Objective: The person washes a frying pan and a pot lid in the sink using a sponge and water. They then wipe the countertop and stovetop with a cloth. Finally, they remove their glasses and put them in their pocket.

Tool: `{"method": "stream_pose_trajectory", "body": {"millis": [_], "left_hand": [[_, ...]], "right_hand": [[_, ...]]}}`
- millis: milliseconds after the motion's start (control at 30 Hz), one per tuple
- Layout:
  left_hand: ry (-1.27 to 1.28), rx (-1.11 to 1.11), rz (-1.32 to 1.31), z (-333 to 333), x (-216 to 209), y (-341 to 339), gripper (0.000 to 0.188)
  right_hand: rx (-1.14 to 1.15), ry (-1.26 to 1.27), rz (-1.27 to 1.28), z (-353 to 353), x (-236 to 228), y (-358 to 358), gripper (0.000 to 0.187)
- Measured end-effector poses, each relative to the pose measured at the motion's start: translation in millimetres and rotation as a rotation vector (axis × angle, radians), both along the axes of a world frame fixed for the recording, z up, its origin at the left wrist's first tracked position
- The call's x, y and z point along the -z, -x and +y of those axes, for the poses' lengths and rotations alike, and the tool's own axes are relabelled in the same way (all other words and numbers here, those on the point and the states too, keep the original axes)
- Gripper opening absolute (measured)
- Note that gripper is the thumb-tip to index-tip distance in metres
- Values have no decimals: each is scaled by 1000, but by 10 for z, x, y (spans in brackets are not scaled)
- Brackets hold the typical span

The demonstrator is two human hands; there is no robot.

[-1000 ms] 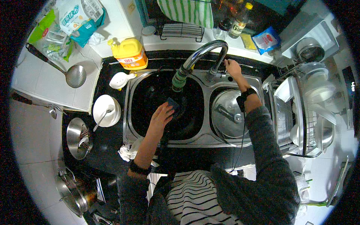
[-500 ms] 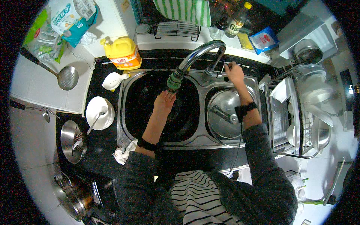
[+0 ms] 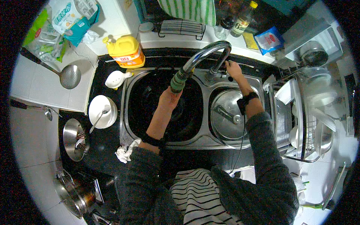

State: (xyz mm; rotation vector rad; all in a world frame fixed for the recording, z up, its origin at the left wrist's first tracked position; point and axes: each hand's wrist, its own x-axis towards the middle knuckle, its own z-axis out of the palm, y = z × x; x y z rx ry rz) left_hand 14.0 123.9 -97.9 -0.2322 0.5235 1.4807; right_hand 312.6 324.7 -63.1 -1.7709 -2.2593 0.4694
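A person's two bare hands attend a chrome faucet (image 3: 198,55) at a two-basin steel sink (image 3: 206,123), followed from my remote post with twelve o'clock at the top of the view. The left hand (image 3: 171,97) is raised over the dark left basin, right by the faucet's green nozzle (image 3: 177,83), which sits at one o'clock from it and hides part of the fingers; I cannot tell whether that hand is open or closed, or holding anything. The right hand (image 3: 233,69) is at the faucet handle (image 3: 223,74), on its eight o'clock side, fingers bent; I cannot make out whether they grip it or merely touch it. At six o'clock from the right hand, a round lid (image 3: 225,127) lies in the right basin, and at four o'clock stands a loaded dish rack (image 3: 300,131). From the left hand, I find a yellow jug (image 3: 129,56) between ten and eleven o'clock, a white slotted scoop (image 3: 114,79) near ten, and a white bowl (image 3: 98,107) with a spoon (image 3: 98,120) near nine on the black bench (image 3: 103,148).
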Motion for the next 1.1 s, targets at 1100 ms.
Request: {"method": "stream_pose_trajectory", "body": {"millis": [1100], "left_hand": [[333, -66, 566, 9, 86, -56, 25]], "right_hand": [[179, 482, 1679, -1617, 748, 2473, 30]]}}
